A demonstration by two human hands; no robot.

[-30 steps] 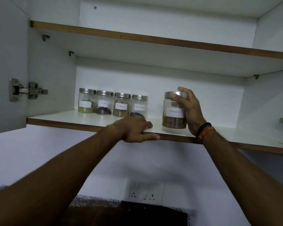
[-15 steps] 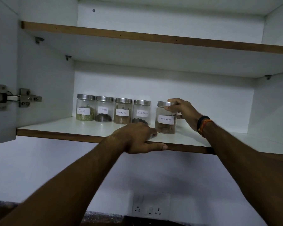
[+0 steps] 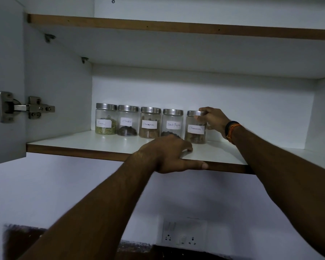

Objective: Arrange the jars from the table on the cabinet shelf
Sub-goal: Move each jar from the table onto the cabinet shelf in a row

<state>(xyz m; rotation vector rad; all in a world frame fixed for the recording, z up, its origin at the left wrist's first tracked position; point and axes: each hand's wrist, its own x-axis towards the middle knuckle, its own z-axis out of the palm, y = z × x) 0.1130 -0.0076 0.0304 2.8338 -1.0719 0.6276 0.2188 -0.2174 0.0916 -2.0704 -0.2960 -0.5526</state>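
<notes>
Several glass jars with steel lids stand in a row at the back of the white cabinet shelf [image 3: 83,142]: Fennel [image 3: 105,119], Cloves [image 3: 128,121], Cinnamon [image 3: 150,122], Black Pepper [image 3: 172,123]. A second Cinnamon jar [image 3: 195,128] stands at the row's right end, on the shelf. My right hand [image 3: 212,120] grips this jar by its lid and upper side. My left hand [image 3: 169,153] rests on the shelf's front edge, fingers on top and thumb along the brown edge, partly hiding the Black Pepper jar's base.
An upper shelf [image 3: 176,28] spans the cabinet overhead. The open door's metal hinge [image 3: 24,107] sits at the left. Bare shelf stretches to the right of the jars. A wall socket plate [image 3: 184,235] is below, above a dark counter.
My right hand carried the Cinnamon jar from the shelf's front toward the back and set it beside the Black Pepper jar. My left hand stayed on the shelf edge.
</notes>
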